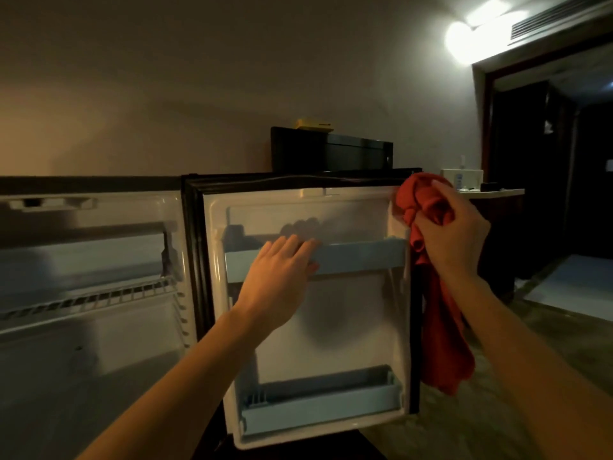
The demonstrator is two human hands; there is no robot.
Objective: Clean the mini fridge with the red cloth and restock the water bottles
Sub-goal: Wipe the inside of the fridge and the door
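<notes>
- Head view: the right hand (452, 234), at right of centre, has its fingers curled round a bunched red cloth (428, 207), pressing it on the upper right corner of the open fridge door (331, 313); the cloth's tail hangs down past the door's edge.
- The left hand (282, 270), mid-frame, lies with fingers straight and close together on the pale blue upper door shelf (361, 257), bracing the door.
- To wipe well, I judge: keep the brace firm, work the cloth down the rim and gasket, then both shelves.
- No water bottles show; the lower door shelf (318, 413) looks empty.
- At left of the frame, the fridge cavity (83, 327) with its wire rack (89, 297).
- Dim room, wall lamp (464, 41) upper right, dark doorway (547, 177) beyond.
</notes>
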